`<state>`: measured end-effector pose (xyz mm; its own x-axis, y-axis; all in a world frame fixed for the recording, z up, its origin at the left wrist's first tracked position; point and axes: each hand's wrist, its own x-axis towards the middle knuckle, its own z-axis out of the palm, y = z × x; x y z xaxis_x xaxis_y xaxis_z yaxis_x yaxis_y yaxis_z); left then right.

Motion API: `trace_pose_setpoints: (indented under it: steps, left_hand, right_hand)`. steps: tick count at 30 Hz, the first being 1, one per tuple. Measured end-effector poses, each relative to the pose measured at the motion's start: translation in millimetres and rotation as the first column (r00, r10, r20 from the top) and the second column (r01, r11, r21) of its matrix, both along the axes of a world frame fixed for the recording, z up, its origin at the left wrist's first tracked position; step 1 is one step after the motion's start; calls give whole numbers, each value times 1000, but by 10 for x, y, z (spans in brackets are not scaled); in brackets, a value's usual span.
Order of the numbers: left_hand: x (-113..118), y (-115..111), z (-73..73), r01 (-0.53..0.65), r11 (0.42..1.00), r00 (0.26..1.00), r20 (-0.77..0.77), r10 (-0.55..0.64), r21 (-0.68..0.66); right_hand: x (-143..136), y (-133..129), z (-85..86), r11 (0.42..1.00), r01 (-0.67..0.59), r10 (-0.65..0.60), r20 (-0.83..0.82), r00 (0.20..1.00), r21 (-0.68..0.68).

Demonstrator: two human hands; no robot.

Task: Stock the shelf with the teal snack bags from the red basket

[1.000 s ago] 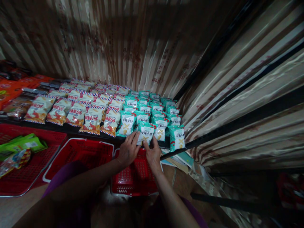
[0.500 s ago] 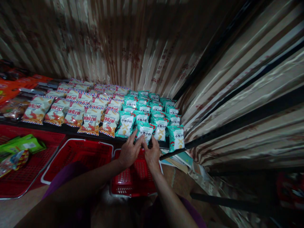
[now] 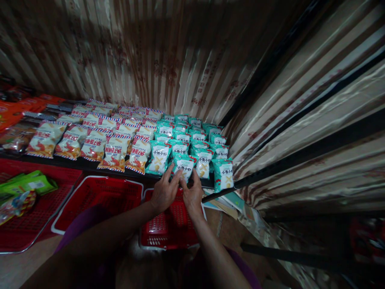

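A teal and white snack bag (image 3: 184, 163) stands at the front edge of the shelf, tilted a little, between my two hands. My left hand (image 3: 164, 192) grips its left side, and my right hand (image 3: 192, 194) grips its lower right side; the fingertips of both meet near the bag's lower front. Rows of matching teal bags (image 3: 199, 135) stand behind it. One such bag (image 3: 158, 156) is just left of my left fingers, another (image 3: 203, 163) just right of my right fingers. At the right end of the front row sits one more teal bag (image 3: 223, 175).
White and orange snack bags (image 3: 114, 151) fill the shelf's left part, with orange packets (image 3: 30, 106) beyond. Red baskets (image 3: 112, 190) stand below, one (image 3: 168, 224) under my hands; green packets (image 3: 36, 182) lie in the leftmost. A striped curtain (image 3: 144, 48) and black poles (image 3: 270, 170) bound the shelf.
Almost nothing differs. Both hands stay around the same teal bag at the shelf edge, and the view has shifted very slightly.
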<state>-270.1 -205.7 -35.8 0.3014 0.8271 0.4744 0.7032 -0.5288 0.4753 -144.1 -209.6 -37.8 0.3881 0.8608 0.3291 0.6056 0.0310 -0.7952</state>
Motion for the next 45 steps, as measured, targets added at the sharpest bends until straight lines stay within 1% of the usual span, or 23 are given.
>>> trace_pose_setpoints:
  steps: [3, 13, 19, 25, 34, 37, 42, 45]
  left_hand:
    - [-14, 0, 5, -15, 1000, 1000, 1, 15, -11]
    - [-27, -13, -26, 8, 1000, 1000, -2, -8, -1]
    - [-20, -18, -3, 20, 1000, 1000, 1, -20, -12]
    - [-24, -23, 9, 23, 1000, 1000, 0, -23, -12]
    - [-26, -47, 16, 41, 998, 999, -3, -41, 48]
    - [-20, -44, 13, 41, 999, 999, -6, -40, 33]
    - [-7, -29, -19, 73, 997, 997, 27, -73, 12]
    - [4, -26, -38, 78, 997, 996, 36, -78, 6]
  right_hand:
    - [-4, -12, 5, 1000, -10, 10, -6, 1000, 7]
    - [-8, -43, 16, 1000, 9, -8, 32, 999, -11]
    - [1, -34, 9, 1000, 21, -20, 39, 999, -18]
    - [-4, -45, 25, 1000, -6, 6, 47, 999, 6]
    - [-18, -43, 53, 1000, 6, -5, 54, 999, -14]
    - [-19, -45, 56, 1000, -3, 4, 59, 998, -7]
    - [-8, -33, 38, 1000, -12, 12, 56, 998, -5]
    - [-17, -33, 28, 1000, -9, 7, 92, 996, 20]
